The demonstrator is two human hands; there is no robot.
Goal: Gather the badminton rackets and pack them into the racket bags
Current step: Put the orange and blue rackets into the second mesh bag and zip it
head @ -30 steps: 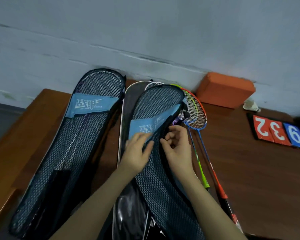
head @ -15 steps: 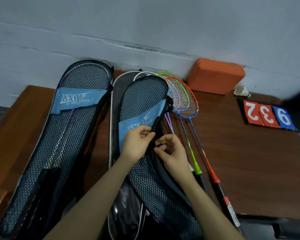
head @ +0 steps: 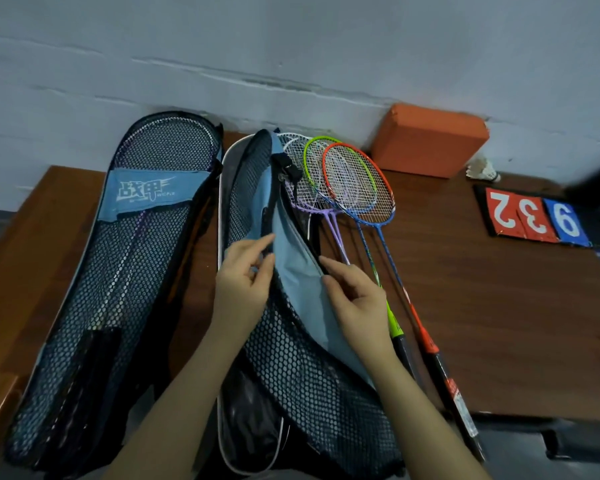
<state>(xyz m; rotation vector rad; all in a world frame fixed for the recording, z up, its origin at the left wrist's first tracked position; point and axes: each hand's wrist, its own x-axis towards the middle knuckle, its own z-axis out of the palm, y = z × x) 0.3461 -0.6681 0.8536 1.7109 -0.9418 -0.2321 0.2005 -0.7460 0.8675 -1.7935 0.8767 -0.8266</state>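
At the table's left the packed mesh bag (head: 118, 271) lies flat. Our left hand (head: 245, 289) and right hand (head: 355, 299) each pinch an edge of the middle bag (head: 291, 306), spreading its mouth. The loose rackets (head: 347, 188) wait just right, bare wooden table (head: 499, 306) beyond them.

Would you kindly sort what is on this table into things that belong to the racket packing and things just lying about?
Job: middle mesh bag, held open by left hand and right hand; left mesh bag; loose rackets.
Lying about: orange block; shuttlecock; number cards.
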